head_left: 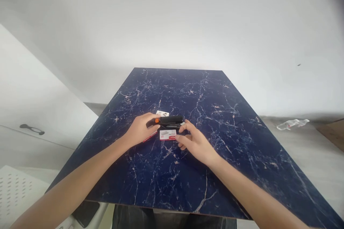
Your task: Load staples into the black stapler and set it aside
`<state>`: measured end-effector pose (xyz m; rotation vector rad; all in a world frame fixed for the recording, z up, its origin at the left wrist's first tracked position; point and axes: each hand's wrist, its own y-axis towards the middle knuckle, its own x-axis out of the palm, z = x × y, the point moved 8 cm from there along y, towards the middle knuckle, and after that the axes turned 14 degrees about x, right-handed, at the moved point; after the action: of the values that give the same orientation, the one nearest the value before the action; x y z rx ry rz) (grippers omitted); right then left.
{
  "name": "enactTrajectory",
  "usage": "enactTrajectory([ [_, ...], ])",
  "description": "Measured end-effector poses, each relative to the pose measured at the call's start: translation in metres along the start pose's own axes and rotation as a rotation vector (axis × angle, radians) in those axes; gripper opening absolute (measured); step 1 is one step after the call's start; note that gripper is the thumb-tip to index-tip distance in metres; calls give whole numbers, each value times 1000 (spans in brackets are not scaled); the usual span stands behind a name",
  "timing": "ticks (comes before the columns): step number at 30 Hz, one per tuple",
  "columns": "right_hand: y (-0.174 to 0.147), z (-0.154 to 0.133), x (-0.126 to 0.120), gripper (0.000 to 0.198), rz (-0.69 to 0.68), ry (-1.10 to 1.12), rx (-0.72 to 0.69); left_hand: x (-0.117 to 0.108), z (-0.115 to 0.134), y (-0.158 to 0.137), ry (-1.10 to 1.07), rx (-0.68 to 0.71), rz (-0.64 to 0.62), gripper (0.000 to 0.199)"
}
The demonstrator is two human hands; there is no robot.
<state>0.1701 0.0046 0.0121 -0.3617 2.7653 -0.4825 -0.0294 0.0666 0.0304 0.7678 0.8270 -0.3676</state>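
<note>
Where two hands meet, a black stapler and small boxes

Below the near edge of the blue marbled tabletop (174, 93): dark flat object (86, 214), partly cut off by that edge, identity unclear. Mid-tabletop: white-and-red box (167, 135), lettering too small to read; at its right end, right hand (197, 143), fingers curled, whether gripping cannot be told. Left of the box: red item (150, 137), mostly hidden by the left hand (141, 128). Just beyond: black stapler (172, 120), orange-ended, parallel to the near edge, its left end pinched between left thumb and forefinger. Behind it: white packet (162, 113), partly covered, dark print illegible. Past the right edge: clear bottle (288, 124), markings unreadable.
</note>
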Motion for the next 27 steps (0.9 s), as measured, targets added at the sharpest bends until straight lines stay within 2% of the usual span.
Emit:
enactTrajectory([
  [2,1,1,12,15,-87,119,-24,0,0,1,-13,7,4,31],
  [6,5,0,14,12,-188,88,-80,1,0,4,-23,27,2,28],
  [8,10,0,4,15,-97,-25,-102,4,3,5,20,34,-2,29],
  [12,13,0,-20,11,275,-251,-134,10,13,7,159,5,8,30],
  [14,14,2,-23,10,341,-260,-148,15,24,7,155,6,-10,31],
  [17,16,5,-24,17,344,-182,-162,25,44,5,35,91,-127,42],
  [20,15,3,-30,25,386,-169,-166,23,55,-3,-55,215,-331,53],
  [23,9,-8,-39,27,454,-365,-187,3,42,-17,-70,247,-513,66],
  [25,4,-14,-42,31,458,-575,-162,-17,23,-24,-45,177,-530,79],
  [27,-3,-13,-39,42,428,-792,-104,-28,7,-30,-32,112,-551,82],
])
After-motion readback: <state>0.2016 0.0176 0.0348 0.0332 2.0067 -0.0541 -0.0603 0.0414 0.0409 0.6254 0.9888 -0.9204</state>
